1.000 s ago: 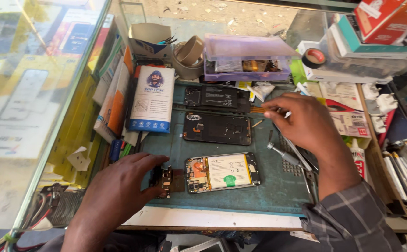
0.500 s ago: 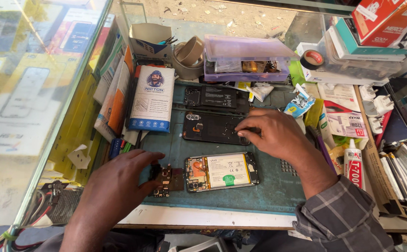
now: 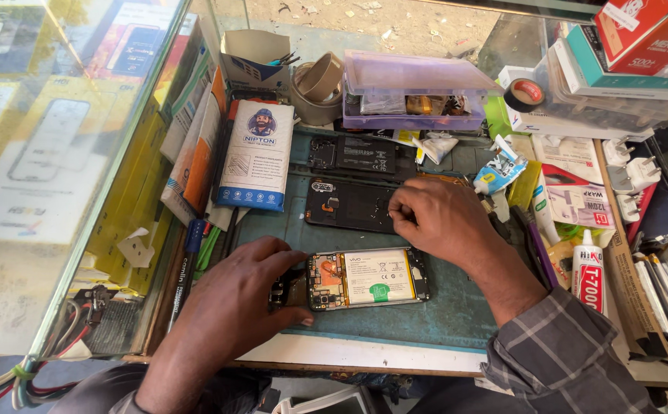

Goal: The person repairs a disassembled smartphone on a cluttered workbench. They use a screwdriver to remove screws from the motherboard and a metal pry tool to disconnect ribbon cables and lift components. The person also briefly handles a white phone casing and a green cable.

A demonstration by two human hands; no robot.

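Left hand [image 3: 246,295] flat, steadying opened phone [image 3: 368,277]; right hand [image 3: 437,218] pinched, fingertips on back cover [image 3: 349,205] beyond.

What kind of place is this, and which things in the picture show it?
Most likely a small phone repair counter. An opened phone with its battery exposed lies on a green work mat, a removed back cover sits under the right hand, and a glue bottle stands nearby.
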